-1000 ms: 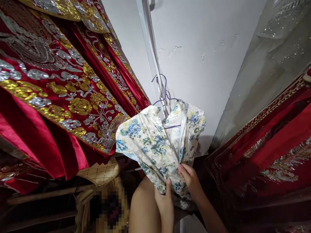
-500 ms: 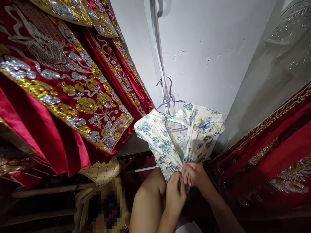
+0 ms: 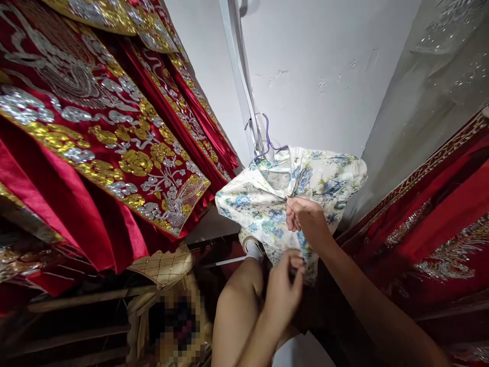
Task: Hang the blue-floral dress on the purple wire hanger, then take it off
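Observation:
A white dress (image 3: 267, 224) with blue and yellow flowers hangs on a purple hanger (image 3: 267, 135). Its neck opening is drawn together just below the hanger. At that point my right hand (image 3: 307, 219) pinches the zipper, its fingers closed; the pull itself is hidden by the fingertips. Lower down, my left hand (image 3: 284, 285) is in front of the dress's lower part. Its fingers are bent and slightly blurred, the thumb apart from them, and I see no fabric gathered in it.
Red costumes with gold and silver sequins (image 3: 137, 163) hang on the left. More red embroidered cloth (image 3: 439, 239) is on the right, partly under clear plastic. A metal pole (image 3: 239, 66) stands against the white wall (image 3: 313, 61). A wooden chair (image 3: 141, 311) sits at lower left, beside my bent leg (image 3: 239, 311).
My right hand has moved up along the dress from beside my left hand to near the neckline. The opening has closed beneath it. My left hand has come away from the gathered fabric.

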`<state>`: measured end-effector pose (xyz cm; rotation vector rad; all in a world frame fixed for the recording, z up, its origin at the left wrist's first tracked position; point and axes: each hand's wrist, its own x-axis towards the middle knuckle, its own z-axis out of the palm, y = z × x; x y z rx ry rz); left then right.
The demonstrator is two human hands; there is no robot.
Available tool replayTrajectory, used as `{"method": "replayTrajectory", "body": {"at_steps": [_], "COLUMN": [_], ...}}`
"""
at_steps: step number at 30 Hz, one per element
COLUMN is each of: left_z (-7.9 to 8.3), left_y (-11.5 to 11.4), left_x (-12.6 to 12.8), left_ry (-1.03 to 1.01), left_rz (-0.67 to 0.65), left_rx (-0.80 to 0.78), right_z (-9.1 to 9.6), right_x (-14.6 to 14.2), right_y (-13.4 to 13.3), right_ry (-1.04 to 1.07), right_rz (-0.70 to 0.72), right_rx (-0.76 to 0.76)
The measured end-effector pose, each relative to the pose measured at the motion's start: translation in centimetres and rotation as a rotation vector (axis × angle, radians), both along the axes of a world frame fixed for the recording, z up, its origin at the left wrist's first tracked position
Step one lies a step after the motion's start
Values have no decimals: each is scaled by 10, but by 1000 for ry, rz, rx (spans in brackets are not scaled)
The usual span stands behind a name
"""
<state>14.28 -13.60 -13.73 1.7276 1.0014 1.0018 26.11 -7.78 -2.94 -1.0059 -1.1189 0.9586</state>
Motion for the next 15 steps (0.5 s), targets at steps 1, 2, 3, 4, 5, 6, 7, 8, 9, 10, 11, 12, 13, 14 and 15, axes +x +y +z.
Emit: {"method": "replayTrajectory", "body": {"at_steps": [1,2,3,4,5,6,7,8,9,10,11,12,13,14,15], "left_z": [19,39,58,76,93,106,118,126,133,137,141,143,145,145,145], "left_y": [6,14,24,37,52,69,86,103,120,134,146,156,162,164,164], "left_x": [-8,-14,-19,-23,-25,-25,-25,-24,-23,-21,-20,-19,-19,-19,-20], "left_ry": [-39,-57,-62,-52,-15,23,63,110,178,265,362,456,530,574,585], "left_rz": [53,128,188,229,252,278,293,297,294,286,274,259,243,224,202], "left_rx": [70,156,278,398,499,587,644,682,709,718,706,679,647,622,615], "right_z": [-8,-12,-13,-11,-8,-5,-2,0,1,1,1,0,-1,-1,-1], "right_x": [1,3,4,5,6,7,8,9,10,11,12,13,13,12,11], "right_y": [-7,-11,-13,-12,-8,0,10,23,37,51,65,78,87,94,97], "right_ry": [-19,-49,-85,-123,-154,-173,-177,-173,-166,-166,-179,-202,-230,-254,-271], "right_rz": [3,16,32,47,59,62,59,48,35,26,28,36,47,60,73], "right_rx": [7,19,34,47,56,60,59,52,43,35,29,29,40,67,106]}}
